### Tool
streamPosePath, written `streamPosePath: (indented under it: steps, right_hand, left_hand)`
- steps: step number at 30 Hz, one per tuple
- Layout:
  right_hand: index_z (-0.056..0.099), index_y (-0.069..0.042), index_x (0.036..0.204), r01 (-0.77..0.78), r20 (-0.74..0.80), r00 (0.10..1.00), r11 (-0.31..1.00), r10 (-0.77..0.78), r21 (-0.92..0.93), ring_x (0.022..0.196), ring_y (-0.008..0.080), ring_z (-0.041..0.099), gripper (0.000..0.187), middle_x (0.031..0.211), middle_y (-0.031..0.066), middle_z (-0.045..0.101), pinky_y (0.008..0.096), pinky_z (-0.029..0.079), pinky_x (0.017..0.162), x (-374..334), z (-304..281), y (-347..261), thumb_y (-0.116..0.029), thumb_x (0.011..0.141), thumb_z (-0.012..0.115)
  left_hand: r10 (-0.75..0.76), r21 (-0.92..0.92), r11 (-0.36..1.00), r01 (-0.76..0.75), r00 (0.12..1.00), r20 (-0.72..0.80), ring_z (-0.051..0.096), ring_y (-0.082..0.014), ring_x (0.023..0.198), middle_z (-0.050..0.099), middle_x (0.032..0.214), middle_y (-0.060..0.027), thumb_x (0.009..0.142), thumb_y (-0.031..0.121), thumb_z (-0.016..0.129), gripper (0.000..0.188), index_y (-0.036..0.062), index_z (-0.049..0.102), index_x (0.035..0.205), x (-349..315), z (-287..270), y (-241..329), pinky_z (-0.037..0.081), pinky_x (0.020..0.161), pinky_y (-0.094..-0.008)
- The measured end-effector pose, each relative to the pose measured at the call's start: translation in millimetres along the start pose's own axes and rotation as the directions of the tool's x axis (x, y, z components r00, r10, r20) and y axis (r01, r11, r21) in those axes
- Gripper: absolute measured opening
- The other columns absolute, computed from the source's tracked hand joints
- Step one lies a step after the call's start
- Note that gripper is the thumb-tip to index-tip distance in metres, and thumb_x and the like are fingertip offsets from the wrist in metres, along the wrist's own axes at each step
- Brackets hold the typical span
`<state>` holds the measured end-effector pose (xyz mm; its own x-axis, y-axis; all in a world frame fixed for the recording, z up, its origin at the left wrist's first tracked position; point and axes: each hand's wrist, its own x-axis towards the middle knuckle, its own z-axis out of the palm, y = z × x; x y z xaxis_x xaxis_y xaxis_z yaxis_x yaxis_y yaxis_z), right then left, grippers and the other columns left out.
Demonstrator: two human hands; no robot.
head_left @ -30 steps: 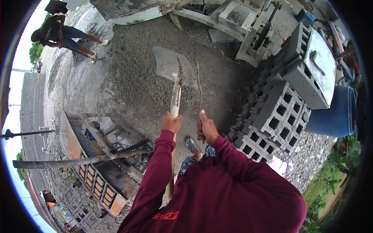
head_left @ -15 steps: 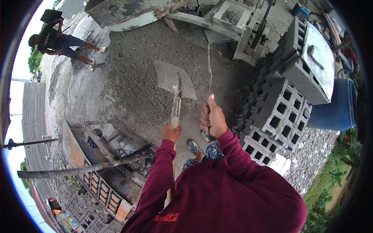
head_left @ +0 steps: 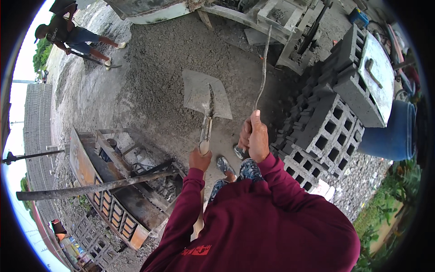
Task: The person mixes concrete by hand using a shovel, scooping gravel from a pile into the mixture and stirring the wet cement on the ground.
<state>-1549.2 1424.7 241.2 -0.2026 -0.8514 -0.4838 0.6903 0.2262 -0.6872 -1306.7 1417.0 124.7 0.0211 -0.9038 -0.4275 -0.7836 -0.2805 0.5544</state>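
Note:
My left hand [head_left: 200, 159] is closed round the shaft of a shovel [head_left: 195, 93], just below its metal socket. The shovel's broad grey blade, coated with dried mix, points away from me, and its shaft runs back under my left forearm. In my right hand [head_left: 254, 138] is a thin, slightly bent grey rod [head_left: 263, 68], gripped in a fist with the thumb laid along it. The rod sticks up and forward, apart from the shovel. Whether its tip touches the wooden frame behind cannot be made out.
Grey mix [head_left: 156, 68] covers the ground ahead. Hollow concrete blocks [head_left: 324, 122] are stacked at right, beside a blue drum [head_left: 385, 136]. At left stands a rusty block mould [head_left: 122, 213] with a long handle [head_left: 81, 194]. A co-worker [head_left: 74, 36] holds a shovel, far left.
My right hand has shifted slightly right, and the rod now leans right with more of its length showing. The shovel stays in my left hand. The co-worker's arm and shovel have moved.

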Motion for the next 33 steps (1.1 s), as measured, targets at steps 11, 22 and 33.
streamPosePath:
  steps: [11,22,33]
  right_hand:
    - [0.048,-0.009,0.083,-0.332,-0.030,0.942,0.920,0.333,-0.209,0.038,0.0079,0.024,0.055,0.055,-0.0061,0.026,0.0298,0.027,0.036,-7.0,-63.1,13.8,-0.062,0.095,0.042]
    - [0.052,-0.001,0.130,0.263,0.281,0.960,0.332,0.008,-0.906,0.087,0.0327,0.068,0.037,0.093,0.0239,0.067,0.0364,0.052,0.077,-75.2,-79.3,26.8,-0.016,0.096,0.047]
    - [0.059,0.001,0.123,0.052,0.173,0.967,0.519,0.189,-0.853,0.101,0.0270,0.066,0.033,0.112,0.0228,0.065,0.0336,0.050,0.086,-39.0,-72.6,89.4,-0.014,0.095,0.049]
  left_hand:
    - [-0.142,-0.632,0.608,0.481,0.849,0.509,0.052,-0.0149,0.042,0.055,0.057,-0.0045,0.083,0.027,0.067,0.023,0.0045,0.063,0.084,-20.1,-40.8,9.0,0.042,0.040,-0.0284]
    - [-0.169,-0.593,0.605,0.531,0.813,0.557,0.055,-0.0172,0.045,0.056,0.060,-0.0058,0.081,0.017,0.068,0.017,0.0042,0.058,0.087,-19.1,-19.9,-32.9,0.045,0.038,-0.0337]
    - [-0.052,-0.235,0.965,0.115,0.965,0.258,0.062,-0.0228,0.049,0.060,0.068,-0.0136,0.077,0.011,0.065,0.027,-0.0059,0.052,0.094,-32.0,38.0,-38.8,0.049,0.041,-0.0364]
